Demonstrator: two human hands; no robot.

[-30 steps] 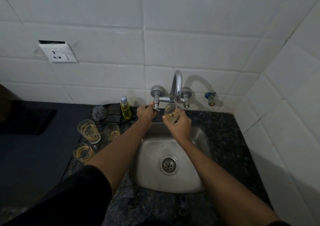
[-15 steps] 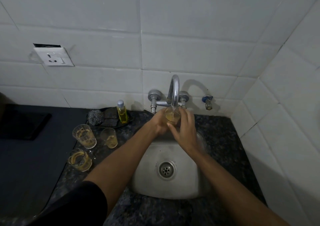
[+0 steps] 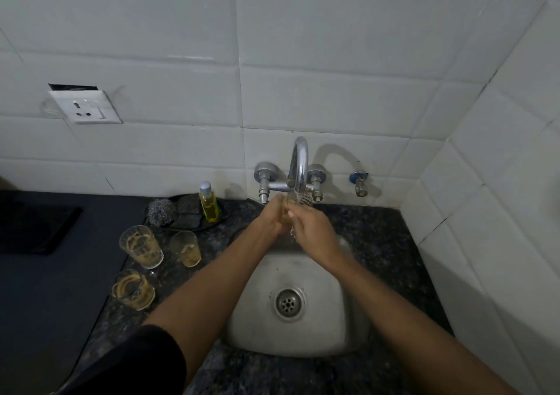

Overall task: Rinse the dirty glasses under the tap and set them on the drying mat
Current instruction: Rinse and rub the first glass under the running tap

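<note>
A clear glass (image 3: 301, 199) is held under the spout of the chrome tap (image 3: 298, 164), with water running over it into the steel sink (image 3: 327, 312). My left hand (image 3: 274, 215) and my right hand (image 3: 309, 223) are both wrapped around the glass, which hides most of it. Three dirty glasses with yellow residue stand on the speckled counter left of the sink: one at the back left (image 3: 141, 246), one beside it (image 3: 185, 248), one nearer me (image 3: 132, 288). A dark mat (image 3: 33, 228) lies at the far left.
A black dish (image 3: 169, 225) behind the glasses holds a steel scrubber (image 3: 160, 210), dark sponges and a yellow soap bottle (image 3: 208, 203). A small blue-handled valve (image 3: 359, 181) sticks out of the tiled wall right of the tap. A wall socket (image 3: 85, 106) is up left.
My left hand left the tap handle and joined the right hand on the glass. Water now runs from the spout over the glass. The view has tilted upward.
</note>
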